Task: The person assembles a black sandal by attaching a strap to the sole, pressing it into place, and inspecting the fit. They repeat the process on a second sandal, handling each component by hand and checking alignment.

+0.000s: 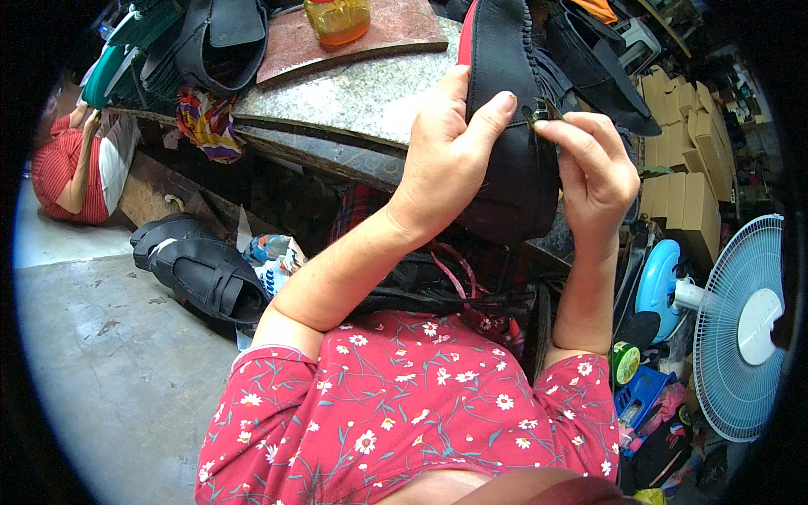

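Note:
A black leather shoe [509, 198], with a stitched seam and a red strip along its far left edge, is held up in front of me. My left hand [450, 156] grips it from the left side, the thumb lying across the upper. On the shoe's right edge sits a small silver-coloured metal buckle [541, 109] with a short dark strap. My right hand [596, 160] pinches at this buckle between thumb and forefinger, its other fingers curled. Part of the shoe's underside and my left fingertips are hidden.
A grey stone slab [337, 97] bears a reddish board [396, 42] and a yellow jar [337, 21]. Black shoes [202, 269] rest at the left. A fan [741, 328] and cardboard boxes [682, 202] stand right. Another person [84, 168] in red stripes sits far left.

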`<act>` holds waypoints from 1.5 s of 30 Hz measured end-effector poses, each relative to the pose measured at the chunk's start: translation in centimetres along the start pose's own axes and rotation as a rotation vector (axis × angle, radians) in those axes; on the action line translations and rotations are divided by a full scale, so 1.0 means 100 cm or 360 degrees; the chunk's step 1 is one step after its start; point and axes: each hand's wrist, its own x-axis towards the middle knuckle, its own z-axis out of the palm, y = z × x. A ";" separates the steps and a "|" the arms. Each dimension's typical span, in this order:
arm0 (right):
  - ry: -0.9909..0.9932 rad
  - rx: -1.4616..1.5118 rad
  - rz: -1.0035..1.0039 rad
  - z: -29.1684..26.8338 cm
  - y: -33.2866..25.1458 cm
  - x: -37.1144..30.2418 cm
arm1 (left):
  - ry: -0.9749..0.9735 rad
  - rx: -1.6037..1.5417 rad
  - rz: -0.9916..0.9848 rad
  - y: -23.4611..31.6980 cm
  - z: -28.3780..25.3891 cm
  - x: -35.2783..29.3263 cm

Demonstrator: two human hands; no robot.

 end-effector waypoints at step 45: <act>-0.0175 0.0458 0.0497 0.050 0.001 0.018 | 0.0134 0.1739 -0.0230 -0.011 -0.158 0.061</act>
